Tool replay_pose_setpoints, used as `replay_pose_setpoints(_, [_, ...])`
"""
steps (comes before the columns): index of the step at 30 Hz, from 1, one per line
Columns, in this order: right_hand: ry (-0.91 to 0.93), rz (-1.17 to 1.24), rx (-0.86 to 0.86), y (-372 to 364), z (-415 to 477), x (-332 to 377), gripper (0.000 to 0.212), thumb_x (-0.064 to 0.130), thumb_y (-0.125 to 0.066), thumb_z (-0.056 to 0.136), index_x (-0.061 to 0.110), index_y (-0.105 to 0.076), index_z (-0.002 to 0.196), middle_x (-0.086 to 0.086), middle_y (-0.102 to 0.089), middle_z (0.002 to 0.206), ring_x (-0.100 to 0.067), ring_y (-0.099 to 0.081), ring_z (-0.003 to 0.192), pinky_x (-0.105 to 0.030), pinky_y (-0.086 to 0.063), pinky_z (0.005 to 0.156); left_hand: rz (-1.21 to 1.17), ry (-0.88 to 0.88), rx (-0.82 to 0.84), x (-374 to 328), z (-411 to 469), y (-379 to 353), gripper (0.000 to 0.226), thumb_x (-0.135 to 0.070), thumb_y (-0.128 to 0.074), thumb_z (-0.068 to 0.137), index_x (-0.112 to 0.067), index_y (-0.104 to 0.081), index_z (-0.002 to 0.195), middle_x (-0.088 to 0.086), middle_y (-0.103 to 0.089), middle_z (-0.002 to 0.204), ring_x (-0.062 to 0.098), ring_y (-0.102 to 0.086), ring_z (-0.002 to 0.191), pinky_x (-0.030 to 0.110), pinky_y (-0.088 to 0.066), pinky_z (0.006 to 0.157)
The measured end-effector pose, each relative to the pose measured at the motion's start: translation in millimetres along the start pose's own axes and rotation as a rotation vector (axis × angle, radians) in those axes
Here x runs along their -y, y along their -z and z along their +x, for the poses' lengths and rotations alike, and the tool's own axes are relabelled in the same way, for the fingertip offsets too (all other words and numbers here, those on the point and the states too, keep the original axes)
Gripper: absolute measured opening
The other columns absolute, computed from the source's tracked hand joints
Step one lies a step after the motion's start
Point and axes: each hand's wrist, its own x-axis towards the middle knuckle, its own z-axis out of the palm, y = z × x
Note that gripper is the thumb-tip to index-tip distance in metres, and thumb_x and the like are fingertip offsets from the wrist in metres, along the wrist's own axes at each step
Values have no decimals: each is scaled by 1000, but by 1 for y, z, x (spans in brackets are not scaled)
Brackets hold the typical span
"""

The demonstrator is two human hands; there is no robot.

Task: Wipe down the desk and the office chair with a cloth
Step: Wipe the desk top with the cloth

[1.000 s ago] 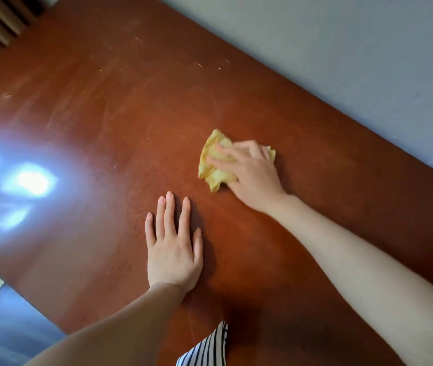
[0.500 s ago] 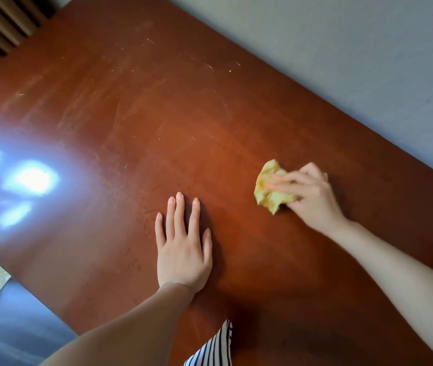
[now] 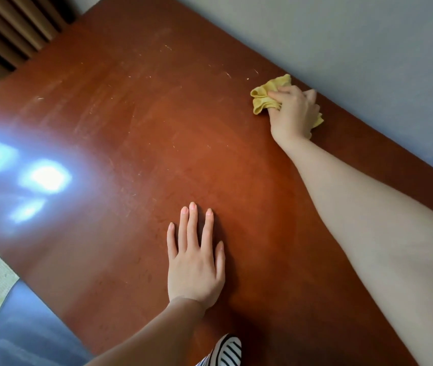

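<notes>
Cloth (image 3: 264,97) bunched under right hand (image 3: 293,113) fingers (image 3: 276,94) on desk (image 3: 136,133).

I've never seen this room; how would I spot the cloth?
Start with the big reddish-brown desk and follow its far edge along the grey wall. There the right hand grips a crumpled cloth. It is the only yellow thing on the desk.
</notes>
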Motion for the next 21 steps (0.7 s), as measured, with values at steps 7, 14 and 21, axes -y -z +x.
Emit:
replay_pose_setpoints(7, [485,54,214,-9,-42,36,41,18,-62,87,33,-60,125,11,-54,132,-24,-43,106,-32,-29,91,30,7,7,3,3,2,56,-36,-30,94,-11,-36,145,16,-29,153,27,-15,143,45,-9,114])
replay_pose_setpoints(14, [739,152,339,25,-129,-2,51,3,-75,69,28,-68,114,8,-65,119,-24,-53,92,-31,-34,81,24,8,-13,5,4,0,56,-35,-31,94,-11,-37,144,16,-31,152,28,-16,142,45,-8,115])
replay_pose_setpoints(21, [784,204,441,60,-175,-70,55,4,-82,64,27,-69,112,11,-65,117,-13,-49,91,-31,-43,84,5,7,-16,5,3,-1,56,-36,-29,94,-11,-37,144,16,-29,153,27,-15,143,44,-8,115])
